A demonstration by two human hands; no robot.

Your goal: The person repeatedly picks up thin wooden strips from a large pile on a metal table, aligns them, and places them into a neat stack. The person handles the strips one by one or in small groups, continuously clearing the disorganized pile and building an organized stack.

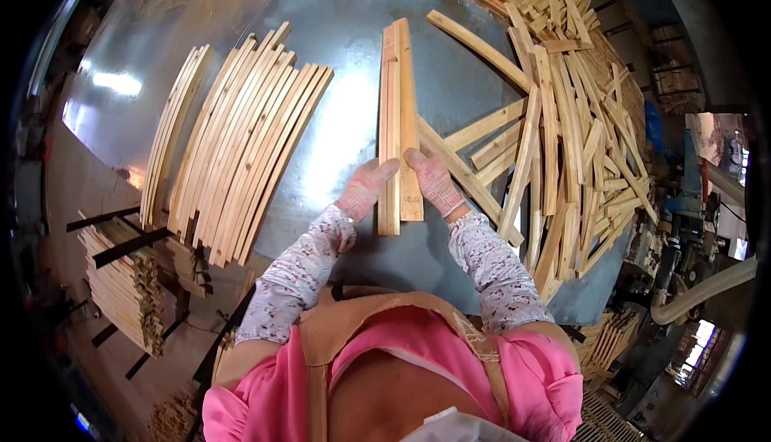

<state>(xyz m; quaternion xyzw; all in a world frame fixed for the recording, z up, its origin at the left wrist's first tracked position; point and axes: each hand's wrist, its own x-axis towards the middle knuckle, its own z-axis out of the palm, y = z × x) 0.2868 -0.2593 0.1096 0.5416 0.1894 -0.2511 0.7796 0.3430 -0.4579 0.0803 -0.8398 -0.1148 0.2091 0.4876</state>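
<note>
A small bundle of wooden slats [398, 120] was seen laid lengthwise at the middle of the grey metal counter [345, 32], running straight away from the person. The near end of that bundle was pressed from both sides. The left hand [365, 189], gloved in pale knit, was laid flat against the bundle's left edge, fingers stretched out and resting on the wood, not curled around it. The right hand [434, 181], gloved the same, was set on the bundle's right side, fingers extended along the top slat; no closed grip could be made out there either. The bundle was thus held between the two hands, touching both.

To the left, a neat row of long slats [241, 145] was spread side by side on the counter, well apart from the hands, with a thinner row [173, 133] just beside it at the counter's edge. To the right, a loose heap of slats [570, 128] was piled crisscross, its nearest pieces lying just beside the right hand. Patterned sleeves [301, 277] and a tan apron [353, 321] over a pink top were caught at the lower edge.
</note>
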